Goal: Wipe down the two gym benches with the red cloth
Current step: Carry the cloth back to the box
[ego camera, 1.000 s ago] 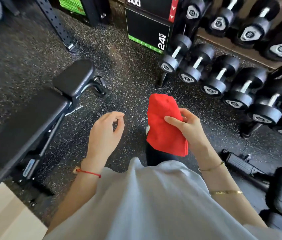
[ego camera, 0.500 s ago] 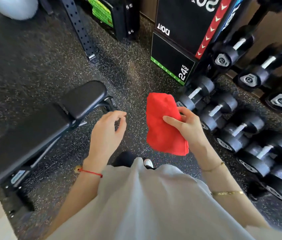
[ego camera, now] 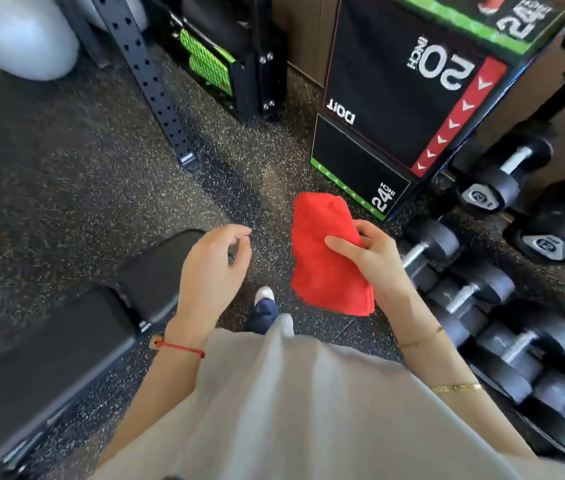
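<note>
A folded red cloth [ego camera: 322, 258] hangs in front of me at mid-frame, pinched along its right edge by my right hand [ego camera: 376, 259], thumb across the front. My left hand [ego camera: 210, 275] hovers to the cloth's left with fingers loosely curled, holding nothing. A black padded gym bench [ego camera: 49, 358] runs along the lower left, its small head pad [ego camera: 156, 271] just left of and below my left hand. Only this one bench is in view.
A black plyo box [ego camera: 395, 109] marked 20 and 24 inch stands ahead right. Several black dumbbells [ego camera: 482, 289] line a rack along the right. A perforated black rack upright [ego camera: 149, 81] and a grey exercise ball [ego camera: 21, 36] stand ahead left. Speckled rubber floor [ego camera: 66, 168] lies between.
The view has swung up and left: the second bench at lower right has left the frame and the plyo box looms larger. Both hands keep their pose, the cloth still held.
</note>
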`<action>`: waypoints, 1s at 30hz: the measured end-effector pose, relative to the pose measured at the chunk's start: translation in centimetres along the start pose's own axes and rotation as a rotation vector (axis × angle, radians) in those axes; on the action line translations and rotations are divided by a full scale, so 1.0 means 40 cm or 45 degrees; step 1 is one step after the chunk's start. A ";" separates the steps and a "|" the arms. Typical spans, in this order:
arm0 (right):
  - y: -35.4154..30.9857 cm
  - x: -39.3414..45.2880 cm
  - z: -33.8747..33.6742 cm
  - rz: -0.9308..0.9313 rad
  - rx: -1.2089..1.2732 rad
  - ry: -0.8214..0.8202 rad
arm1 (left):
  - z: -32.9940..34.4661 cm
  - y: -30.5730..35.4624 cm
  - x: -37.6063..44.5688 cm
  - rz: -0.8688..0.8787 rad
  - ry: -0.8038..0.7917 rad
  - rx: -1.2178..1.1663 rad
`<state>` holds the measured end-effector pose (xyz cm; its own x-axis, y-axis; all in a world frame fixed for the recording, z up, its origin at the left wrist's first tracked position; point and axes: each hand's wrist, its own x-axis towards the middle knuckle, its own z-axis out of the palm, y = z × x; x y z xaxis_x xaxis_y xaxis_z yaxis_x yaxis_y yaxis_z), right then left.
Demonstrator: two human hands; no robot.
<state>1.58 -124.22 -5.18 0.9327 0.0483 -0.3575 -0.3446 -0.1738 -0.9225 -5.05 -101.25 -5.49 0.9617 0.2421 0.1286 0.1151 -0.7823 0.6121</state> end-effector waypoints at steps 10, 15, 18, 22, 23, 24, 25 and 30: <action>-0.195 0.410 0.149 -0.002 0.114 0.156 | -0.023 -0.085 0.568 0.236 -0.146 0.052; -0.244 0.558 0.152 0.033 0.174 0.257 | 0.022 -0.076 0.771 0.331 -0.232 0.043; -0.264 0.659 0.136 0.063 0.195 0.329 | 0.067 -0.059 0.892 0.396 -0.292 0.032; -0.297 0.811 0.106 0.100 0.249 0.378 | 0.134 -0.027 1.055 0.431 -0.326 0.020; -0.309 0.852 0.095 0.106 0.263 0.383 | 0.152 -0.016 1.098 0.433 -0.326 0.016; -0.321 0.893 0.084 0.112 0.282 0.385 | 0.170 -0.003 1.142 0.437 -0.324 0.008; -0.335 0.934 0.070 0.120 0.310 0.386 | 0.187 0.012 1.185 0.441 -0.322 0.000; -0.422 1.143 -0.022 0.121 0.321 0.438 | 0.264 0.103 1.421 0.465 -0.302 -0.019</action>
<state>50.15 -119.93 -5.81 0.8620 -0.2945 -0.4126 -0.4061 0.0858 -0.9098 52.70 -96.76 -3.90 0.9694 -0.1885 0.1572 -0.2450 -0.7834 0.5711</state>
